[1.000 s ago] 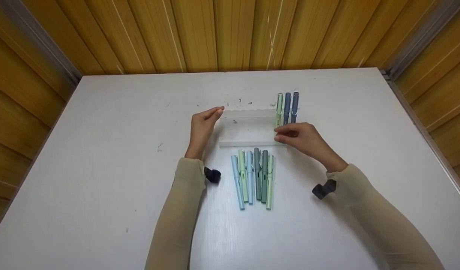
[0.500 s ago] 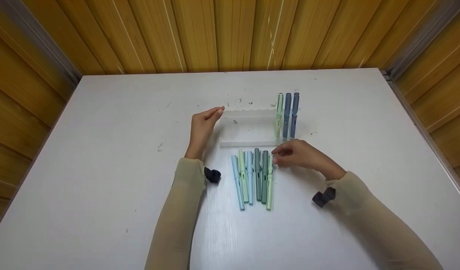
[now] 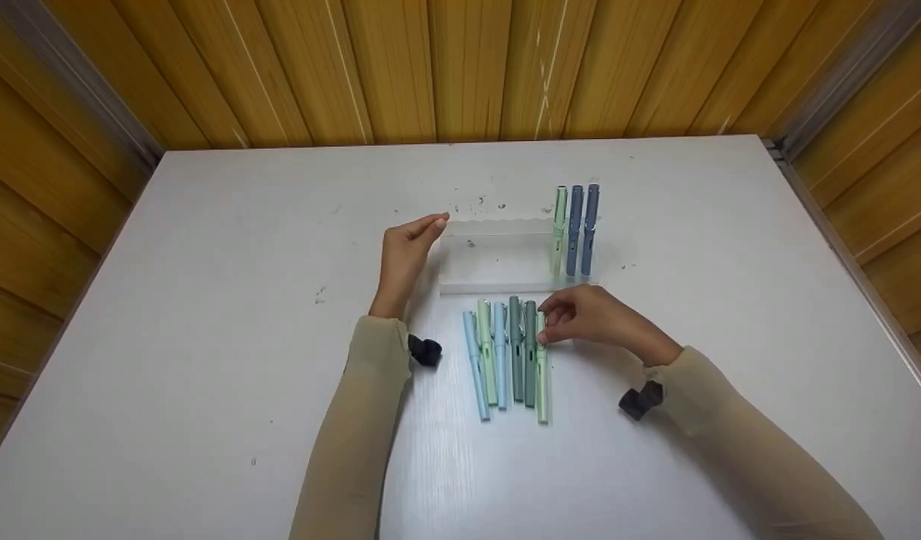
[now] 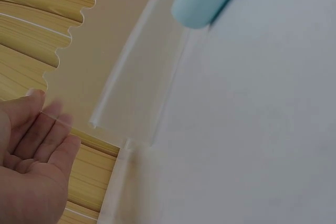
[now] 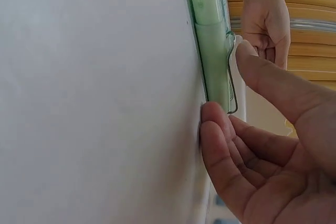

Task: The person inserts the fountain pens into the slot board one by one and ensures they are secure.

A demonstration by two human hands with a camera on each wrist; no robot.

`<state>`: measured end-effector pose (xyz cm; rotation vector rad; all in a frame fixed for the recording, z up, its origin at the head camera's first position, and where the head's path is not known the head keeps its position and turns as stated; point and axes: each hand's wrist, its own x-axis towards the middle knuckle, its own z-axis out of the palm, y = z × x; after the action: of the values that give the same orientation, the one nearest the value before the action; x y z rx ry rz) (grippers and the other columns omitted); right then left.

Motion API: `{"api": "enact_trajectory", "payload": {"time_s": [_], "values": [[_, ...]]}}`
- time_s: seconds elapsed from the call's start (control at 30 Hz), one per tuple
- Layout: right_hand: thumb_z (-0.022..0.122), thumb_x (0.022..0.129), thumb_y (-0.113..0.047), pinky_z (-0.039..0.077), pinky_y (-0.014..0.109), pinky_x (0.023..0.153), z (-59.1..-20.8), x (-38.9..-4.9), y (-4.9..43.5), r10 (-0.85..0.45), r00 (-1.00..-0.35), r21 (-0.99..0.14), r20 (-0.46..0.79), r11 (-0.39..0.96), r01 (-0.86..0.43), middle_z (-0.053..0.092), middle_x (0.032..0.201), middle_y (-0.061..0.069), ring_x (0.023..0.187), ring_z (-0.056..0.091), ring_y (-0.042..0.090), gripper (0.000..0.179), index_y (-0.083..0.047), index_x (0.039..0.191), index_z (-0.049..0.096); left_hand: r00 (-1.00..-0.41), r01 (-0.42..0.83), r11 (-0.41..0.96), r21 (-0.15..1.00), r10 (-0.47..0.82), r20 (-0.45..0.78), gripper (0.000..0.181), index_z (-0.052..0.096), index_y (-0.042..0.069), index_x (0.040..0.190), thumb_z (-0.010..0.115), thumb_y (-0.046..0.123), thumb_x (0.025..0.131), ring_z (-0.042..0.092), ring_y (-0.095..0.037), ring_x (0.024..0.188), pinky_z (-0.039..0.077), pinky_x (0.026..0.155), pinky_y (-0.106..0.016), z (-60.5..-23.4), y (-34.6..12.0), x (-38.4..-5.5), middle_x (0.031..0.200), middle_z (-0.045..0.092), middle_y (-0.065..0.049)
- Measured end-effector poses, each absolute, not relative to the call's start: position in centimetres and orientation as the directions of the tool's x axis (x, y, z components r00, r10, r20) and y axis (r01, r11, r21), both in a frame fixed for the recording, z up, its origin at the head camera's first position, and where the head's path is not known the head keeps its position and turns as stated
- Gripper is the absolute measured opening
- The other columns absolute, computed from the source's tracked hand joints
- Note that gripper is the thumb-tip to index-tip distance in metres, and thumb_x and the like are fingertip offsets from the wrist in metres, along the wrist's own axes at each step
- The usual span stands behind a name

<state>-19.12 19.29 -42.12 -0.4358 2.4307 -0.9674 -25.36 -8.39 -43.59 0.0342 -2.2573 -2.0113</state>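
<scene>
The left hand [image 3: 409, 251] pinches the clear rack [image 3: 498, 288] at its far-left corner, the right hand [image 3: 592, 315] the cap [image 5: 214, 66] of the light green pen [image 3: 542, 379] lying rightmost in the near row [image 3: 517, 367], a sensible hold, I'd say, on something likely light, stiff and slippery.

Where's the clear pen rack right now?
Head view, slightly right of centre: the clear pen rack stands just beyond the six loose pens, its upper left corner at the left hand.

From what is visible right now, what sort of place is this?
Probably an enclosed workstation or booth: yellow wood-look panels stand on three sides of a white table, with grey strips in the corners.
</scene>
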Motion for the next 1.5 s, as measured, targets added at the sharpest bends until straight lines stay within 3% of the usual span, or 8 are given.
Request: {"api": "enact_trajectory", "payload": {"time_s": [0.73, 1.5], "values": [[0.079, 0.079, -0.019, 0.046, 0.025, 0.072, -42.3, -19.7, 19.1, -0.492, -0.811, -0.725, -0.318, 0.677, -0.126, 0.065, 0.085, 0.005, 0.077, 0.056, 0.013, 0.048, -0.004, 0.122, 0.063, -0.993, 0.058, 0.123, 0.991, -0.091, 0.069, 0.028, 0.072, 0.009, 0.112, 0.065, 0.028, 0.092, 0.059, -0.016, 0.121, 0.044, 0.105, -0.033, -43.5, -8.5, -25.4, 0.119, 0.069, -0.005], [0.075, 0.081, -0.012, 0.046, 0.027, 0.075, -41.5, -19.6, 18.0, -0.518, -0.795, -0.716, -0.317, 0.68, -0.157, 0.062, 0.094, 0.006, 0.083, 0.053, 0.016, 0.044, -0.005, 0.123, 0.065, -0.994, 0.019, 0.152, 0.988, -0.104, 0.035, 0.029, 0.072, 0.011, 0.113, 0.066, 0.03, 0.092, 0.059, -0.016, 0.12, 0.045, 0.105, -0.032, -43.5, -8.4, -25.4, 0.121, 0.069, -0.004]]}}
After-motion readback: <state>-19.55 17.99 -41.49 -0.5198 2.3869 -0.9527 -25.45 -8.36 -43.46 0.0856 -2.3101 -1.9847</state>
